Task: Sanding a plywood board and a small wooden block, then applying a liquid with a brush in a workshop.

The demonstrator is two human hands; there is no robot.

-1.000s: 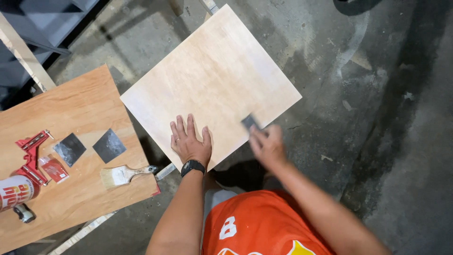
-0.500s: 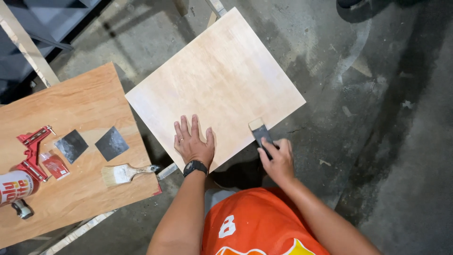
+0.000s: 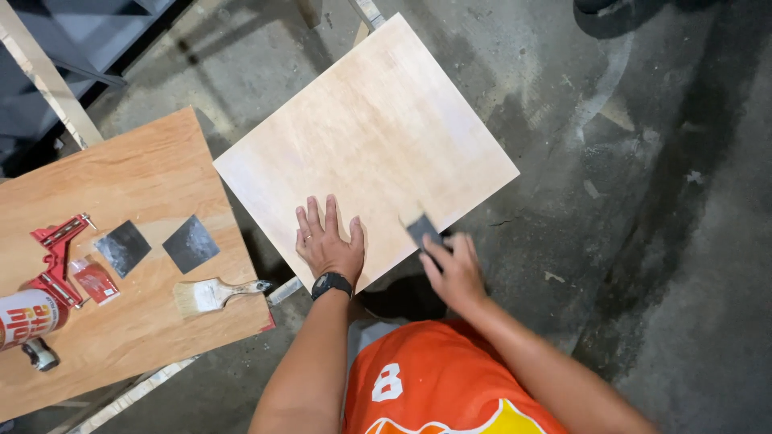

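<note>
Concrete floor [image 3: 643,201] fills most of the view, stained and dusty; top right a dark shape is cut off, can't tell what it is. Darker wooden table [image 3: 137,177] on the left runs out of frame at the left and bottom edges. Pale square plywood panel [image 3: 370,137] sits in the middle, tilted like a diamond; whatever holds it up is hidden beneath, only a bit of timber shows past its top corner.

Your left hand [image 3: 328,241] lies flat on the panel near its lower edge, fingers spread, grip on nothing, black watch on the wrist. Your right hand [image 3: 454,269] is motion-blurred at the panel's lower right edge, fingertips pinching a small dark sanding pad [image 3: 422,231] against the wood; the pad is partly hidden by the fingers.

On the table: paintbrush [image 3: 213,293] near the right edge, two dark square sheets [image 3: 157,245] side by side, red clamp [image 3: 56,253], small red packet [image 3: 95,280]. A can [image 3: 28,315] lies on its side, cut off at the left edge; contents not visible. A small dark object below it is too small to make out.
</note>
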